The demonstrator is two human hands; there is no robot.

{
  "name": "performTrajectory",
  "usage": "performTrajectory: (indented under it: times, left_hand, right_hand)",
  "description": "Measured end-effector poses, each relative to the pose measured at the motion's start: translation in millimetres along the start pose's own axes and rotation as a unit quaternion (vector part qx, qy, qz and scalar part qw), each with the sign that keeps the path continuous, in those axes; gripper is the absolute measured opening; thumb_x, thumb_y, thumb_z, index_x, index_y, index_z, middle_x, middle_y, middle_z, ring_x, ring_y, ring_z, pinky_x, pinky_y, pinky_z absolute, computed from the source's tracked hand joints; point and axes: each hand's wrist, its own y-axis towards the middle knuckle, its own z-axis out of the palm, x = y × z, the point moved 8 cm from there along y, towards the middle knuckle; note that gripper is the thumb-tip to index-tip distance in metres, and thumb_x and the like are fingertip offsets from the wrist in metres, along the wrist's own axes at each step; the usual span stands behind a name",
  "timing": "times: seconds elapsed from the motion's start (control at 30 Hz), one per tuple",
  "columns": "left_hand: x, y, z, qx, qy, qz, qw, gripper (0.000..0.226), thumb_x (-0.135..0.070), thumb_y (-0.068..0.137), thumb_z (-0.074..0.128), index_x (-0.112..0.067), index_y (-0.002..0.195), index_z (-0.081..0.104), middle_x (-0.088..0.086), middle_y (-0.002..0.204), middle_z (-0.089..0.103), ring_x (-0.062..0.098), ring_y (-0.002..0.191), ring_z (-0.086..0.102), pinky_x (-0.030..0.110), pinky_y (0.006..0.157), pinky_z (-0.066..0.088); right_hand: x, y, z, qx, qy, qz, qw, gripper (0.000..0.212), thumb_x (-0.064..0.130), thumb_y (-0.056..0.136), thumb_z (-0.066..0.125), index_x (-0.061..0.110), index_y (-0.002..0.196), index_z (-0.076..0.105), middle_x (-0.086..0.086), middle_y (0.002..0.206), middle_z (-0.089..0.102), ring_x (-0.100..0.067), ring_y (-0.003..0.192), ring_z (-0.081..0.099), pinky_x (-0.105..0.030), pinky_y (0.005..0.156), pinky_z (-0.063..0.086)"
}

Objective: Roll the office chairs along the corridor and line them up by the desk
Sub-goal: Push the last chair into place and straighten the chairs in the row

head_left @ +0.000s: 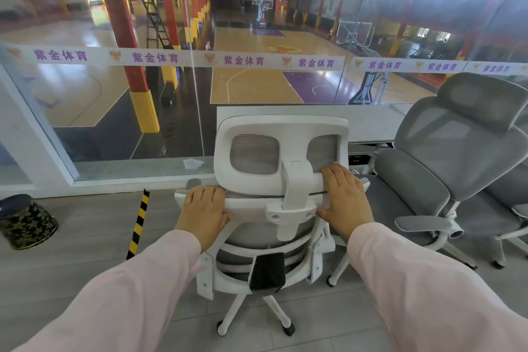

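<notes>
gripping the white chair (274,151) backrest top, left hand (204,213) and right hand (344,198) curl over it.

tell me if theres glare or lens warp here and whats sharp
Head view: wide-angle warp bows the banner strip and stretches the pink sleeves at the bottom corners; pale reflections haze the glass wall, worst at upper right; the white chair, left hand and right hand look sharp.

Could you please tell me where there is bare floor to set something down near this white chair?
Bare floor lies left of the white chair, out to the yellow-black strip and the camouflage bin. The right is crowded: the gray chair stands close.
</notes>
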Motion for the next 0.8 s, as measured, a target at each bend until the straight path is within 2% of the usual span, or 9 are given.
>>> performTrajectory:
  times: [0.2, 0.37, 0.47, 0.57, 0.67, 0.73, 0.8]
  left_hand:
    - [3.4, -2.9, -0.2, 0.008, -0.004, -0.011, 1.000, 0.038, -0.030, 0.069, 0.076, -0.010, 0.097, 0.061, 0.005, 0.087, 0.060, 0.026, 0.081, 0.057, 0.041, 0.085, 0.046]
    - [1.0, -8.6, -3.4, -0.004, -0.005, -0.002, 1.000, 0.043, -0.028, 0.059, 0.083, -0.011, 0.091, 0.060, 0.003, 0.080, 0.060, 0.025, 0.074, 0.058, 0.042, 0.080, 0.050]
    - [3.4, -10.8, -2.6, 0.007, -0.038, -0.020, 0.999, 0.041, -0.027, 0.070, 0.077, -0.009, 0.102, 0.059, 0.008, 0.095, 0.059, 0.030, 0.090, 0.056, 0.043, 0.090, 0.045]
    - [12.1, -18.3, -9.5, 0.010, -0.104, -0.082, 0.991, 0.044, -0.019, 0.079, 0.066, -0.007, 0.118, 0.050, 0.012, 0.118, 0.049, 0.030, 0.113, 0.042, 0.038, 0.104, 0.031]
    - [15.7, -25.1, -35.1, -0.047, -0.169, -0.124, 0.977, 0.048, -0.002, 0.075, 0.061, -0.006, 0.122, 0.047, 0.015, 0.124, 0.045, 0.030, 0.119, 0.036, 0.040, 0.107, 0.026]
    - [9.3, -18.0, -58.6, -0.091, -0.195, -0.115, 0.970, 0.049, 0.000, 0.074, 0.061, -0.007, 0.120, 0.047, 0.014, 0.124, 0.045, 0.027, 0.117, 0.033, 0.041, 0.106, 0.028]
    - [-7.7, -2.9, -83.9, -0.134, -0.201, -0.069, 0.968, 0.047, -0.003, 0.075, 0.064, -0.010, 0.119, 0.049, 0.011, 0.122, 0.046, 0.022, 0.115, 0.032, 0.041, 0.103, 0.029]
  right_hand:
    - [3.9, -3.2, -3.2, 0.000, -0.013, 0.000, 1.000, 0.088, 0.033, 0.046, 0.091, 0.013, 0.121, 0.048, -0.006, 0.124, 0.053, -0.028, 0.124, 0.046, -0.041, 0.103, 0.038]
    - [6.8, -8.9, -6.4, 0.002, -0.011, 0.000, 1.000, 0.090, 0.032, 0.046, 0.091, 0.011, 0.123, 0.048, -0.008, 0.125, 0.053, -0.030, 0.127, 0.045, -0.043, 0.102, 0.039]
    - [5.9, -12.3, -7.3, 0.017, -0.015, 0.006, 1.000, 0.091, 0.033, 0.050, 0.090, 0.010, 0.127, 0.047, -0.009, 0.129, 0.052, -0.029, 0.130, 0.043, -0.043, 0.104, 0.037]
    - [8.6, -12.7, -11.3, 0.037, -0.011, -0.001, 0.999, 0.087, 0.035, 0.067, 0.080, 0.012, 0.139, 0.037, -0.007, 0.142, 0.040, -0.025, 0.139, 0.029, -0.040, 0.112, 0.025]
    - [9.6, -15.5, -22.0, 0.043, 0.007, -0.009, 0.999, 0.083, 0.039, 0.082, 0.067, 0.016, 0.148, 0.021, -0.002, 0.152, 0.026, -0.019, 0.143, 0.018, -0.034, 0.117, 0.009]
    - [8.3, -20.7, -32.9, 0.030, 0.021, -0.008, 0.999, 0.080, 0.042, 0.086, 0.061, 0.018, 0.149, 0.018, 0.001, 0.154, 0.023, -0.017, 0.143, 0.016, -0.030, 0.116, 0.001]
    - [4.5, -26.4, -40.4, 0.031, 0.026, -0.002, 0.999, 0.078, 0.042, 0.088, 0.059, 0.020, 0.150, 0.017, 0.003, 0.155, 0.021, -0.016, 0.143, 0.015, -0.028, 0.115, -0.001]
